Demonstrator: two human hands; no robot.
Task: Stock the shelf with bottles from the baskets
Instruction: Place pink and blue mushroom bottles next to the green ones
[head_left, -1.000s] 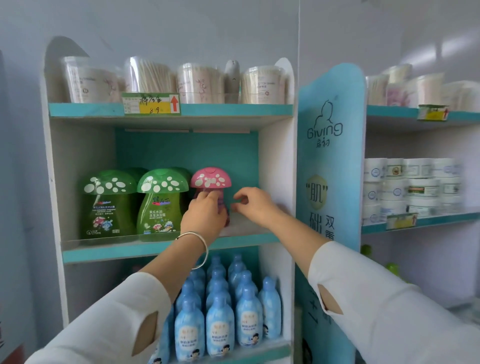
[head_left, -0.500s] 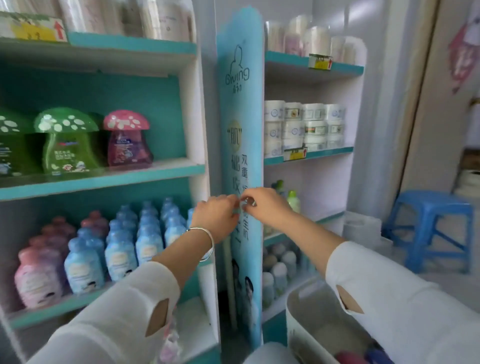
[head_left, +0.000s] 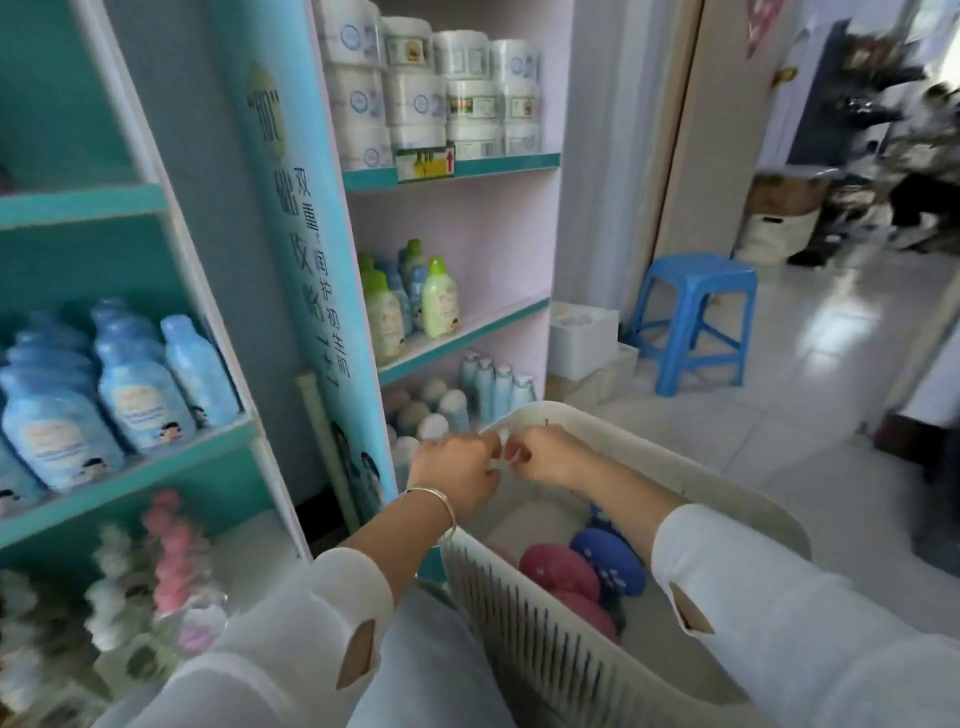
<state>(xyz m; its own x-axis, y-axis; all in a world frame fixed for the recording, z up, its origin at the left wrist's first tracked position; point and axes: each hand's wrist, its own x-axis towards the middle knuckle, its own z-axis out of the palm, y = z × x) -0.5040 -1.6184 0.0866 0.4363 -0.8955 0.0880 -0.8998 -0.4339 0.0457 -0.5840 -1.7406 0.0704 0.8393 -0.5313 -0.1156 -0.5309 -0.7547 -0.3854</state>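
- Your left hand (head_left: 457, 475) and right hand (head_left: 550, 457) meet over the far left corner of the basket (head_left: 519, 623). The fingers are curled, and their tips pinch a small pale scrap (head_left: 497, 456) between them. It is too blurred to say what it is.
- The bottles you need lie on the basket's bottom, toward its near side. A pink-capped bottle (head_left: 555, 569) touches a blue-capped bottle (head_left: 608, 558) just beside your right forearm, and neither hand touches them.
- With both hands busy on the scrap, you have none free. Reach down like this and you will likely fumble the pick or lose the scrap among the stock.
- The caps are round and look smooth, so a grab by the cap alone could slip. Take the body.
- The bottles lie against one another, so lifting one may roll its neighbour.
- The basket stands just beside the shelf (head_left: 130, 470). A hasty lift could knock a bottle on the basket's rim or topple the blue bottles (head_left: 137, 387) standing near the shelf's front edge.
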